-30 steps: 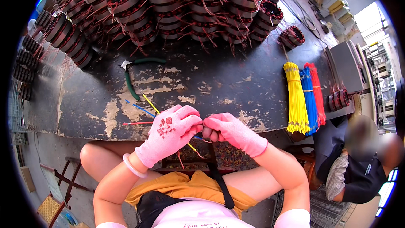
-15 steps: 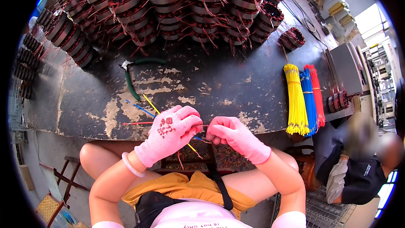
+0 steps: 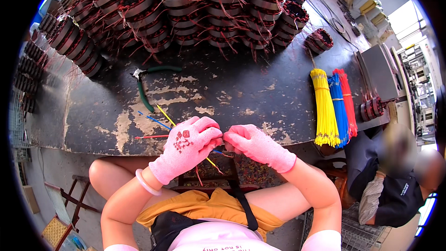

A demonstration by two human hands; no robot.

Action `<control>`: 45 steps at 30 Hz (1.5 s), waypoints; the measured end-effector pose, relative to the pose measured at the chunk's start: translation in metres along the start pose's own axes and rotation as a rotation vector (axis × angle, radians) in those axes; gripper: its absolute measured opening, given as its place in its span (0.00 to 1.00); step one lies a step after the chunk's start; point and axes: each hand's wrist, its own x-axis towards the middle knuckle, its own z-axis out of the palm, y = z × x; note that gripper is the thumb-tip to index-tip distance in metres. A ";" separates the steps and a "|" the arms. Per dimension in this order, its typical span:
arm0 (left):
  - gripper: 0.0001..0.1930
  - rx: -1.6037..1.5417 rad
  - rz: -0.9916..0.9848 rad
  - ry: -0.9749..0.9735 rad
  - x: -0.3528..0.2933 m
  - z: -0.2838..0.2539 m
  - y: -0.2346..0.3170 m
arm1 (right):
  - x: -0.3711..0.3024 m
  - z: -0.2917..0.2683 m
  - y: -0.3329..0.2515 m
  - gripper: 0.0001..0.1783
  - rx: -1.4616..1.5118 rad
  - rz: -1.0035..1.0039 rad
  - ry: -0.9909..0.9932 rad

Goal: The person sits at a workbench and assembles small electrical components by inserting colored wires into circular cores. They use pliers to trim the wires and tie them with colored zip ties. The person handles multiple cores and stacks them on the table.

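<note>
My left hand (image 3: 188, 144), in a pink glove, is closed round a yellow wire (image 3: 166, 115), a blue wire (image 3: 158, 121) and a red wire (image 3: 152, 136). The wires fan out to its left over the table, and their other ends poke out below its fingers. My right hand (image 3: 261, 146), gloved alike, pinches right at the left fingertips, over the thin wire ends; the fingers hide the exact spot. Beyond the left hand lie cutting pliers (image 3: 142, 94) with green handles, spread apart on the table.
Tall stacks of wound stator cores (image 3: 181, 2) with loose red leads fill the table's back. One stator core (image 3: 319, 41) lies apart. Bundles of yellow wires (image 3: 326, 107), blue wires (image 3: 338, 111) and red wires (image 3: 347, 104) lie at the right. A seated person (image 3: 381, 190) is beyond them.
My right hand has moved slightly left, closing the small gap where a thin strand showed between the hands. The left hand keeps its grip on the wires.
</note>
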 end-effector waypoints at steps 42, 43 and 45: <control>0.11 -0.052 0.017 -0.039 -0.002 -0.011 -0.004 | 0.003 0.013 0.015 0.11 -0.342 -0.444 0.345; 0.13 -0.081 0.046 -0.032 -0.002 -0.019 -0.003 | 0.003 0.011 0.011 0.11 -0.293 -0.366 0.298; 0.26 0.023 0.065 -0.124 -0.008 -0.049 -0.005 | 0.001 0.007 0.001 0.11 -0.196 -0.205 0.207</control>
